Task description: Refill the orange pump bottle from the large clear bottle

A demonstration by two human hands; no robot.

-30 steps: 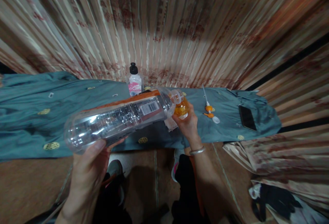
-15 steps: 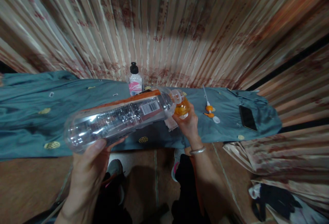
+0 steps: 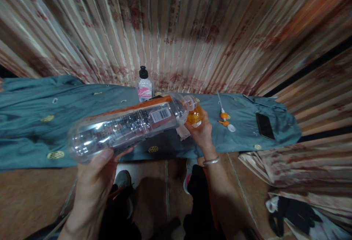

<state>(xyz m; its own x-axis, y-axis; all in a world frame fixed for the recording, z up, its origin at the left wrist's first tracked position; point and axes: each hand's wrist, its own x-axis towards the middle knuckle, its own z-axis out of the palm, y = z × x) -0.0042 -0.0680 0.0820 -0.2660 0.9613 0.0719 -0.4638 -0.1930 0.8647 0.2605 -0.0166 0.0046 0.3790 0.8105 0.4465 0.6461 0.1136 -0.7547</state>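
The big clear bottle [image 3: 126,124] lies almost flat in the air, and the left hand [image 3: 95,181] carries it from below near its base, with the fingers curled up around the round wall and the thumb [image 3: 106,154] pressed on the near side. Its open mouth points away from those fingers and meets the top of the small orange bottle [image 3: 194,115]. The right hand [image 3: 202,133] closes its fingers around this small bottle from below and keeps it upright above the teal cloth [image 3: 41,122].

To pour well, I think the two mouths must stay together and the base of the big bottle should rise only slowly, so that nothing runs over the right fingers.

Beyond the right fingers, on the cloth, lie an orange pump head [image 3: 224,117] and a dark phone [image 3: 264,125]. Behind both bottles stands a small pink-label bottle [image 3: 144,86].
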